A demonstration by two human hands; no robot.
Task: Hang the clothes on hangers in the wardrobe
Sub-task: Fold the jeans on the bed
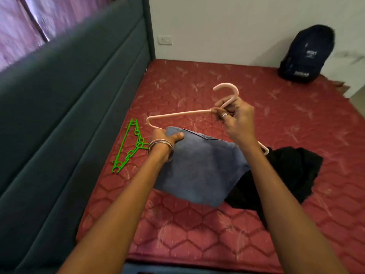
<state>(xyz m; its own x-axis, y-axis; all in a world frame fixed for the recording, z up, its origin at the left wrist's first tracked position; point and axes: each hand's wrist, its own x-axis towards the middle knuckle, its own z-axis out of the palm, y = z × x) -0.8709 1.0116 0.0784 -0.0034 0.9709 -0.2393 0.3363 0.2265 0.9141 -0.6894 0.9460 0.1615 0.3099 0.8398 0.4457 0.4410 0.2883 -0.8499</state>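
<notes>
A pink hanger (177,114) is held up over the red mattress (197,234). My right hand (235,117) grips it at the neck, just below the hook. Folded blue jeans (199,171) hang over the hanger's lower bar. My left hand (167,138) grips the jeans' upper left edge near the hanger's left corner. The hanger's right end pokes out behind my right forearm. A black garment (292,175) lies crumpled on the mattress under and right of the jeans. A green hanger (130,147) lies flat on the mattress to the left.
A dark grey-green padded headboard (69,115) runs along the left. A dark backpack (308,54) leans against the white wall at the far right corner. A wall socket (165,40) sits above the mattress. Pink curtains (19,26) hang at the upper left.
</notes>
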